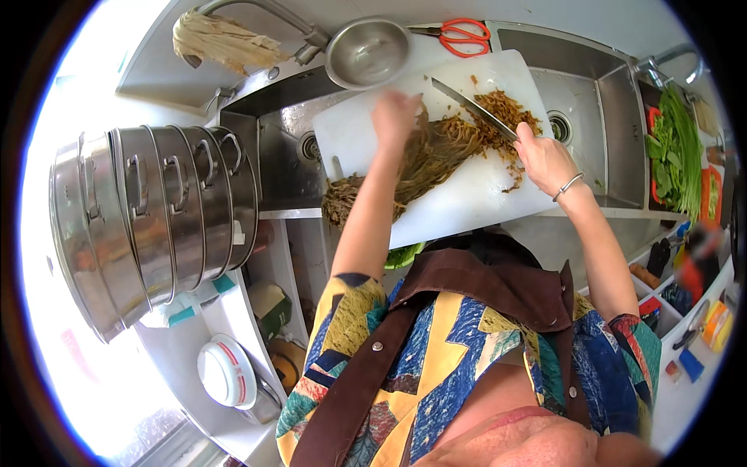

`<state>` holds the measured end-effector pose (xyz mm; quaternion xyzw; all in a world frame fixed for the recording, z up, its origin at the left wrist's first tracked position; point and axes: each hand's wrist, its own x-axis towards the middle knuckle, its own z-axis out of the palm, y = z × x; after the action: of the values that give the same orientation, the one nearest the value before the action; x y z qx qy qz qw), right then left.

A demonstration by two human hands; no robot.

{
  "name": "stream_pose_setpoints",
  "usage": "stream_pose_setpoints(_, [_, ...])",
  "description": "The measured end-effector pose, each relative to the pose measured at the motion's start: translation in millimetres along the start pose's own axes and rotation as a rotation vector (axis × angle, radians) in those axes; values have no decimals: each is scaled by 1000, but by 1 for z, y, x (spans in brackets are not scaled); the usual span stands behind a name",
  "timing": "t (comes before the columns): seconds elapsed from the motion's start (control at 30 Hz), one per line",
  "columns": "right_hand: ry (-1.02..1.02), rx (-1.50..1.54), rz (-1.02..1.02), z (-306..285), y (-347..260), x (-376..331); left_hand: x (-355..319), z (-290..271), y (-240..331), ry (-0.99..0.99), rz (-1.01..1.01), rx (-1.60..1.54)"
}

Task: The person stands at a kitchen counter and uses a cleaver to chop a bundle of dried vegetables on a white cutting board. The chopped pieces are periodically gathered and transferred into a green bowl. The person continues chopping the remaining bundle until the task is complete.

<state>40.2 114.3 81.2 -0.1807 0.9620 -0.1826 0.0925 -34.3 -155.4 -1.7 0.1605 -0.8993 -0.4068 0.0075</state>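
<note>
A white cutting board (pixel 451 206) lies across the sink. On it is a long bunch of brownish, wet leafy vegetable (pixel 424 159) that looks pickled. Chopped bits of the vegetable (pixel 510 109) are heaped at the board's right. My right hand (pixel 545 159) grips the handle of a kitchen knife (pixel 475 107), its blade slanting up and left over the chopped heap. My left hand (pixel 393 117) is raised at the far end of the bunch and smeared by motion, so its fingers cannot be read.
A steel bowl (pixel 367 53) and red-handled scissors (pixel 464 37) sit behind the board. Stacked steel steamer pots (pixel 148 226) stand at left. A faucet (pixel 311 39) reaches over the left basin. Fresh greens (pixel 677 156) lie at right; white bowls (pixel 224 372) rest on a low shelf.
</note>
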Motion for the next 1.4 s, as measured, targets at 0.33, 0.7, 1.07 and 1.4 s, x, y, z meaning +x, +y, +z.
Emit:
stream_pose_setpoints(0.33, [-218,-213,-276,4,-28,87,-45,6,15,44,-155,187])
stream_pose_setpoints(0.7, [-377,-278,-362,2,-49,106,-58,2,13,113,-110,229])
stream_pose_setpoints(1.07, [-397,-226,-384,30,-104,134,-67,3,3,134,38,120])
stream_pose_setpoints(1.4, [50,116,-150,-9,-88,86,-36,-11,13,173,44,121])
